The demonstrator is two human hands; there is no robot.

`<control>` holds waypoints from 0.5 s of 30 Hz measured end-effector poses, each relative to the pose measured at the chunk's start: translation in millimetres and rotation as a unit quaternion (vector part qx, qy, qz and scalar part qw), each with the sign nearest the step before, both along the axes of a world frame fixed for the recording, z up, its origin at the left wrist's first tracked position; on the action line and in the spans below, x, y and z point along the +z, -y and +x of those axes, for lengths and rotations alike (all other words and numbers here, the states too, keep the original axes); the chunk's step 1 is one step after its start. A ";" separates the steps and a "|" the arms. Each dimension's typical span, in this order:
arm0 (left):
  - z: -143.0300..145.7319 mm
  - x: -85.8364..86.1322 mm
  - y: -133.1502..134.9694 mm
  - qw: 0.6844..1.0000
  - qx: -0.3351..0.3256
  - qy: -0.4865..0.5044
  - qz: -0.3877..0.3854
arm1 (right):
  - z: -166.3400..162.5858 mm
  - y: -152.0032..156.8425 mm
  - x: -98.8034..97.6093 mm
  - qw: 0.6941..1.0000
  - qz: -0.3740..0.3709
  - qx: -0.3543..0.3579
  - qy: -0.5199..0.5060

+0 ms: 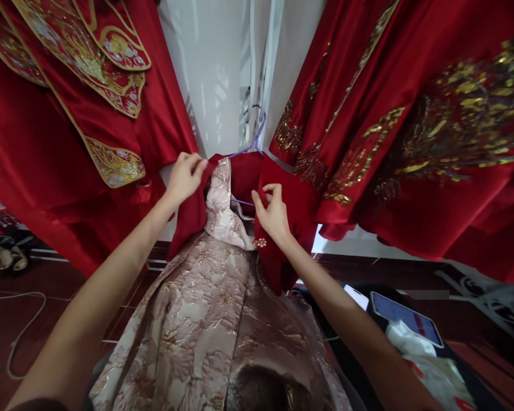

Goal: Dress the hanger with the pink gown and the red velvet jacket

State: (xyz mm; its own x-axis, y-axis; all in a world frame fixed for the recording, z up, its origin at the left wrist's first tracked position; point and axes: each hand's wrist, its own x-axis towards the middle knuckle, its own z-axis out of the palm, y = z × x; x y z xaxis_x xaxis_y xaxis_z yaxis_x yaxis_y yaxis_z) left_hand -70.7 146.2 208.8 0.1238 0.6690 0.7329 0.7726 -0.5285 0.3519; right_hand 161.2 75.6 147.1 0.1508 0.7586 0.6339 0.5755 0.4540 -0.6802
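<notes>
A short red jacket (291, 200) hangs on a purple hanger (257, 137), over a pale pink brocade dress (201, 297) with raised floral pattern and metallic threads. My right hand (274, 214) pinches the jacket's front edge, just above a small flower-shaped ornament (261, 242). At the jacket's other shoulder, my left hand (186, 177) has its fingers curled closed against the red cloth. Between the hands the dress's bodice strap shows through the jacket opening. The dress skirt spreads down toward me.
Red gowns with gold embroidery (115, 162) hang on the left, and sequined red gowns (466, 114) on the right. A tablet (406, 317), a white phone (356, 297) and crumpled white tissue (409, 337) lie at lower right. Shoes (12, 257) and a cable (25, 325) are at left.
</notes>
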 end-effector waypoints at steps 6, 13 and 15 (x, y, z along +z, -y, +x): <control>-15.3 56.2 17.6 0.987 0.092 0.096 0.085 | -3.7 -4.0 -7.8 0.994 -0.021 0.101 0.030; 60.6 -6.4 56.7 0.992 -0.111 -0.062 0.017 | -10.0 -14.3 -18.4 0.986 -0.001 0.162 -0.049; 69.4 -35.6 57.4 0.987 -0.105 -0.107 -0.050 | -4.7 -15.1 -21.8 0.982 0.007 0.171 -0.078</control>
